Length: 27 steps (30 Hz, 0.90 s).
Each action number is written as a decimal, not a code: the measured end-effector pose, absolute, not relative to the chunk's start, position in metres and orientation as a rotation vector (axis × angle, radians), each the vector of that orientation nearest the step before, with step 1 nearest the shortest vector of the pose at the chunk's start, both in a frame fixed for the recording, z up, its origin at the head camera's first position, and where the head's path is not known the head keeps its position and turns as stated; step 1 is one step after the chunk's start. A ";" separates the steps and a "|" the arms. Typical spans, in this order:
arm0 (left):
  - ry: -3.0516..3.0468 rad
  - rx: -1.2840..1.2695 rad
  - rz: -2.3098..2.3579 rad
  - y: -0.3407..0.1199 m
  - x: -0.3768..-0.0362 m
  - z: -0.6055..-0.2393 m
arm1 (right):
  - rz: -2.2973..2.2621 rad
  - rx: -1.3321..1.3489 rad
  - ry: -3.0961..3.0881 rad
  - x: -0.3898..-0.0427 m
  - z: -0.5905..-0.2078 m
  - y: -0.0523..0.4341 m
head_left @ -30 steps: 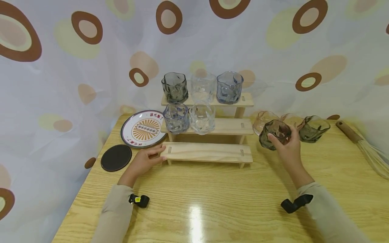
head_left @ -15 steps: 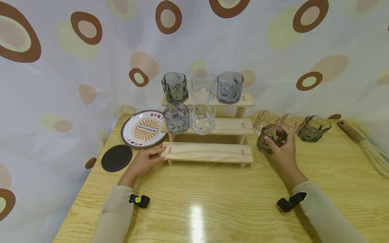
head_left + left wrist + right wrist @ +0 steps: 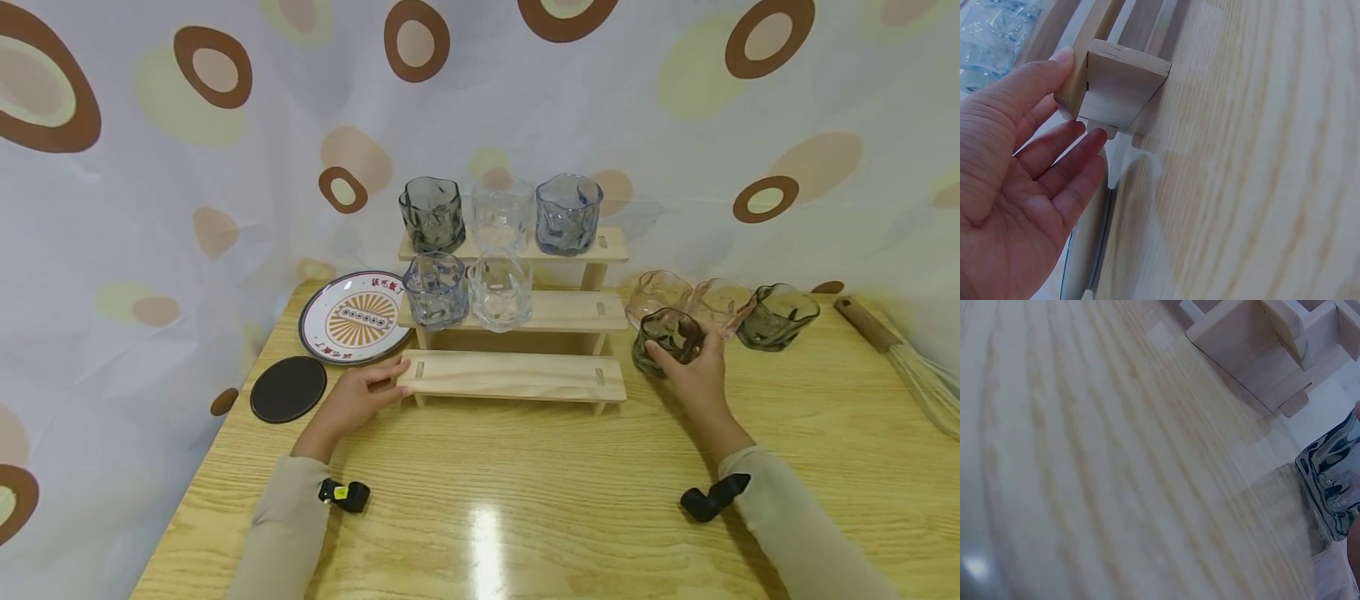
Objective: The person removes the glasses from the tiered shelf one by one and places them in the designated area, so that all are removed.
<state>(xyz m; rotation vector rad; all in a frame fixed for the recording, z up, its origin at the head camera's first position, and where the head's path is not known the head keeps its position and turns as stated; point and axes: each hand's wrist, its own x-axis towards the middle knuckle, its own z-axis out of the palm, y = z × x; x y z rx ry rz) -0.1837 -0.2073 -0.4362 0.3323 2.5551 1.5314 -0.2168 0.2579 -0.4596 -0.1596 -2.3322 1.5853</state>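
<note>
Plate (image 3: pixel 354 317), coaster (image 3: pixel 288 389), whisk (image 3: pixel 903 360) on table (image 3: pixel 525 500).

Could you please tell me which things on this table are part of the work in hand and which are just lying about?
In hand:
right hand gripping the dark smoky glass
left hand touching the wooden stepped rack
three loose glasses behind
five glasses already shelved

Lying about:
patterned plate
dark round coaster
bamboo whisk
</note>
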 end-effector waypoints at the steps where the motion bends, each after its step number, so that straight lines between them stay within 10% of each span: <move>1: 2.550 0.328 1.536 -0.207 -0.184 -0.436 | 1.602 -0.165 -2.330 -0.217 -0.459 0.258; 27: 2.530 0.317 1.564 -0.207 -0.183 -0.437 | 1.492 -0.050 -2.318 -0.205 -0.445 0.268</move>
